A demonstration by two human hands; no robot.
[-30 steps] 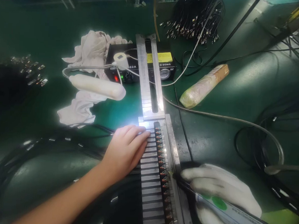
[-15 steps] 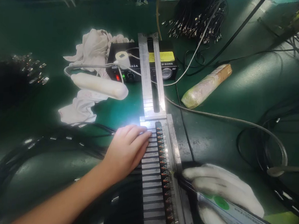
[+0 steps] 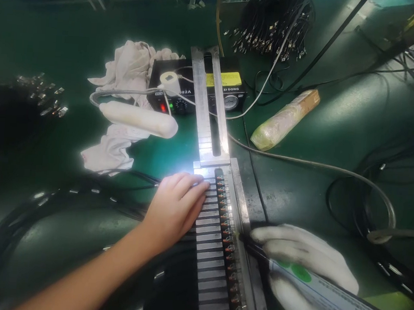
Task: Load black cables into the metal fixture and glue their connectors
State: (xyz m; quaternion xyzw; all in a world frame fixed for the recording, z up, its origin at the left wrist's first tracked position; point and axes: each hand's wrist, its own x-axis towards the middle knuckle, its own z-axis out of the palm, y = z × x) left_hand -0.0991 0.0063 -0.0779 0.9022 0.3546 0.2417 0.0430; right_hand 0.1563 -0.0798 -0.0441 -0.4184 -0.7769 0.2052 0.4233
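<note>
My bare left hand (image 3: pixel 177 202) lies with its fingers stretched over the far end of the slotted metal fixture (image 3: pixel 211 259), touching its bars. Black cables (image 3: pixel 137 178) run in beside it from the left. A row of small copper-coloured wire ends (image 3: pixel 227 239) lines the fixture's right side. My right hand (image 3: pixel 306 258), in a white glove, is wrapped around a dispensing syringe (image 3: pixel 335 296) with a printed label, a green dot and a dark tapered front. The syringe's tip points left at the wire ends, around the row's middle; whether it touches them I cannot tell.
A black control box (image 3: pixel 182 101) with a gauge stands behind the fixture, crossed by a slotted metal bar (image 3: pixel 200 98). Nearby are white cloths (image 3: pixel 128 64), a white lamp head (image 3: pixel 138 119) and a wrapped block (image 3: pixel 287 120). Cable bundles (image 3: pixel 272 32) lie at the back; a hose (image 3: pixel 333 168) crosses the right.
My right hand and the syringe have shifted slightly left and up along the row. My left hand stays in the same place on the fixture.
</note>
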